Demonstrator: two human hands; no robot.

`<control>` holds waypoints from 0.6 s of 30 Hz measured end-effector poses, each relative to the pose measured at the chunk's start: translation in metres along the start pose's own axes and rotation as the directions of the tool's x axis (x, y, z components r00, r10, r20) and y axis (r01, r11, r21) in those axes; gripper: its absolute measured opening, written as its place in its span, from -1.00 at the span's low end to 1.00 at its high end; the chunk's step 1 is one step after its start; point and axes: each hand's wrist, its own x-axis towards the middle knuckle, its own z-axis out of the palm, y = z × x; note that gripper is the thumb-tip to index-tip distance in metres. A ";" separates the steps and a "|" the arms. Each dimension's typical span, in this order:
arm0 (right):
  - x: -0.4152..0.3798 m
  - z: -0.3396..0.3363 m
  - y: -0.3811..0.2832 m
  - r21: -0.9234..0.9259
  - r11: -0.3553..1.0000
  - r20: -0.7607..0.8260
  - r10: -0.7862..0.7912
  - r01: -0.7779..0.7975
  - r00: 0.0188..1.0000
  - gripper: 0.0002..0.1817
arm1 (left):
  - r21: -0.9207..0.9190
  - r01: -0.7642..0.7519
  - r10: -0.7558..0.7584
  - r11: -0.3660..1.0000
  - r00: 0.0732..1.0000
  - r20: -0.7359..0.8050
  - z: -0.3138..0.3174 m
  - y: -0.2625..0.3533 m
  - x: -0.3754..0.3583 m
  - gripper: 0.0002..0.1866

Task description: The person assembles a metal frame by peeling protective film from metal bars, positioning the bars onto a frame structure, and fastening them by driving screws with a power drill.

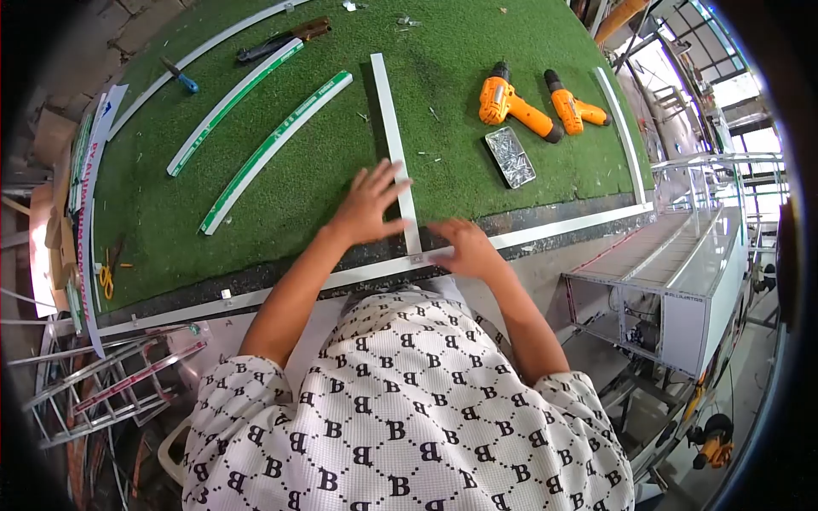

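My left hand (368, 207) is open with its fingers spread, the fingertips over a white metal bar (388, 115) that runs away from me across the green turf-covered table (452, 51). The bar's near end meets a long white frame bar (545, 232) along the table's front edge. Beside that joint is my right hand (469, 249), its thumb and fingers apart around a gap and nothing visible between them. A small bracket (417, 258) shows at the joint, close to the right thumb.
Two orange drills (515, 106) and a tin of screws (509, 157) lie to the right. Two green-labelled white strips (277, 152), a blue-handled screwdriver (181, 77) and yellow-handled scissors (106, 279) lie to the left. A ladder-like metal frame (119, 383) stands below left, a white cabinet (686, 328) at right.
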 end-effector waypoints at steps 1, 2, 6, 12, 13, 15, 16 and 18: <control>-0.013 -0.004 -0.006 -0.087 0.996 0.018 -0.012 0.013 1.000 -0.39 | 0.007 -0.074 0.072 0.997 0.988 0.140 -0.002 0.007 -0.006 -0.11; -0.023 -0.005 -0.010 -0.173 0.985 0.036 -0.023 0.029 0.999 -0.41 | 0.003 -0.148 0.141 0.989 0.950 0.278 -0.004 0.015 -0.012 0.03; -0.040 0.019 0.006 -0.195 0.980 -0.037 -0.032 0.024 0.999 -0.49 | 0.017 -0.042 0.032 0.999 0.922 0.387 -0.007 0.051 -0.033 0.28; -0.042 0.038 0.008 -0.204 0.978 -0.279 -0.091 0.033 0.956 -0.53 | -0.031 0.119 -0.102 0.992 0.939 0.328 0.005 0.071 -0.038 0.16; -0.042 0.039 0.012 -0.207 0.978 -0.275 -0.089 0.031 0.957 -0.51 | -0.014 0.155 -0.142 0.988 0.934 0.327 0.005 0.073 -0.037 0.15; -0.040 0.038 0.014 -0.185 0.983 -0.259 -0.064 0.015 0.964 -0.50 | 0.009 0.216 -0.208 0.976 0.924 0.320 0.007 0.076 -0.035 0.12; -0.040 0.036 0.013 -0.181 0.983 -0.251 -0.054 0.008 0.966 -0.49 | 0.006 0.228 -0.216 0.974 0.913 0.345 0.008 0.076 -0.035 0.12; -0.035 0.033 0.008 -0.172 0.985 -0.229 -0.036 -0.004 0.973 -0.48 | 0.001 0.240 -0.227 0.971 0.920 0.320 0.011 0.074 -0.035 0.09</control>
